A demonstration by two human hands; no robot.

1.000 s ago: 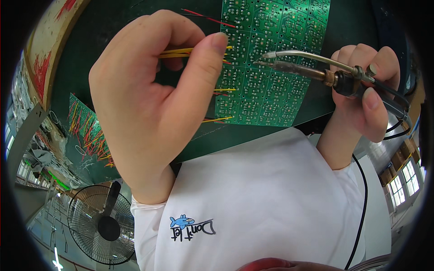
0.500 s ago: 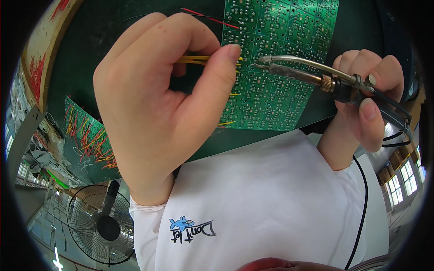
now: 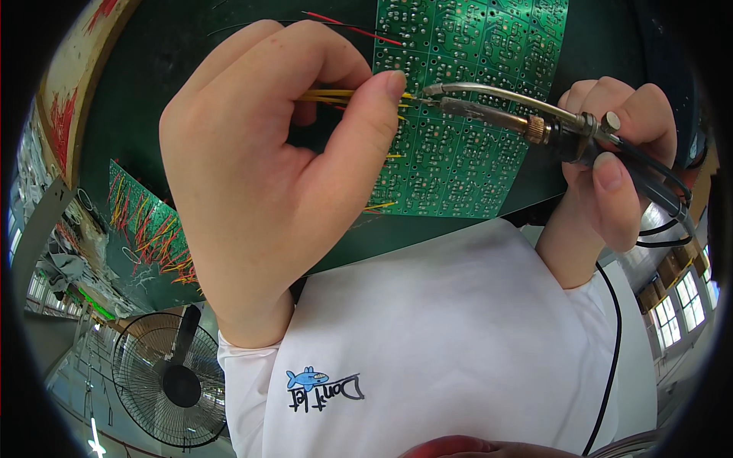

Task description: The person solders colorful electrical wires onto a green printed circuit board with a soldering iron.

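Between thumb and forefinger, my left hand [image 3: 259,168] pinches several yellow wires [image 3: 328,95], their tips over the left part of a green circuit board panel [image 3: 481,145]. My right hand [image 3: 618,153] is closed around a soldering iron [image 3: 496,122] with a curved metal feed tube [image 3: 496,93] fixed above its barrel. The iron's tip and the tube's end meet at the board, close to the wire ends held by my left thumb. Other yellow wire ends stick out at the board's left edge, partly hidden by my left hand. A red wire [image 3: 355,30] reaches the board higher up.
At the left, another green board [image 3: 149,221] bristles with red and yellow wires. The dark green work surface [image 3: 359,248] lies under everything. A black cable [image 3: 613,343] hangs along my right side. A black fan [image 3: 179,382] stands at the lower left.
My right hand has moved the soldering iron left, bringing its tip to the yellow wire ends. The board has shifted very slightly left and up. My left hand keeps its pinch.
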